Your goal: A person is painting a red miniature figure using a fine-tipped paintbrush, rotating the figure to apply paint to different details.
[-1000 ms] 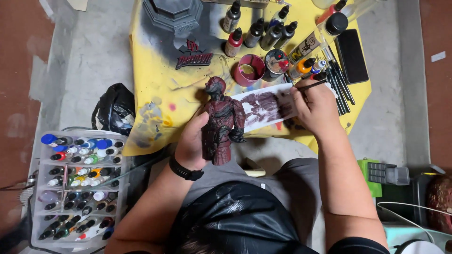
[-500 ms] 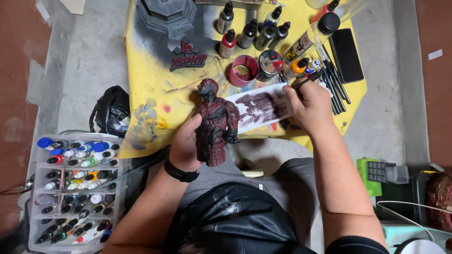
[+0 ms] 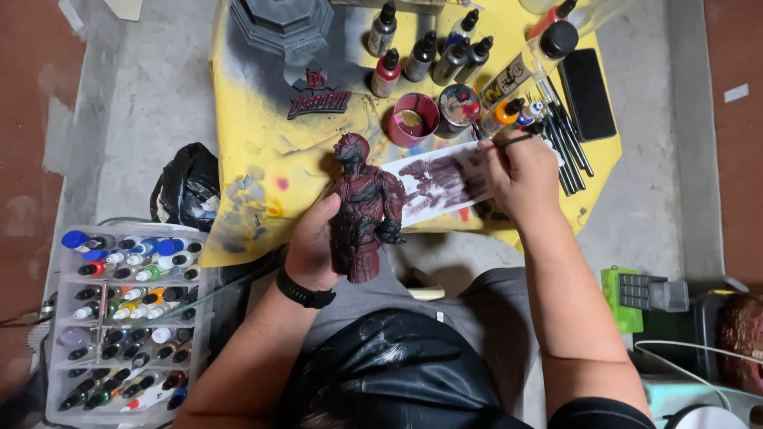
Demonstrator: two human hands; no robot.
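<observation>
**Painting a red bust at the yellow table**

Gripping the bust (image 3: 364,208) from its left, the left hand (image 3: 314,250) has fingers curled shut around the torso, thumb toward the base. The bust is dark red, upright and slightly tilted, and hangs over the near edge of the table (image 3: 262,171), above the lap. A black watch (image 3: 304,293) sits on that wrist.

The right hand (image 3: 520,171) is right of the bust, closed on a thin black brush (image 3: 520,137); the brush tip is too small to place exactly. The hand rests on the right end of a paper strip (image 3: 437,181) smeared dark purple-red, which runs from just beside the bust's shoulder to under the hand.

Beyond the bust, farther up the table, stand a red cup (image 3: 413,119) and a paint-spattered round jar (image 3: 458,105) just beside each other, with a row of dark dropper bottles (image 3: 429,49) behind them. A grey base (image 3: 280,24) and a dark red nameplate (image 3: 318,102) lie up and left of the bust. A bundle of black brushes (image 3: 568,147) and a phone (image 3: 586,94) lie by the table's right edge, past the right hand.

Left of the bust, the table's left part is bare, stained yellow up to its edge. Past that edge is grey floor, then a black bag (image 3: 187,187) and a clear rack of paint bottles (image 3: 127,318), well apart from the bust. Right of the table lies a strip of bare floor; a green tool (image 3: 636,295) lies lower right.
</observation>
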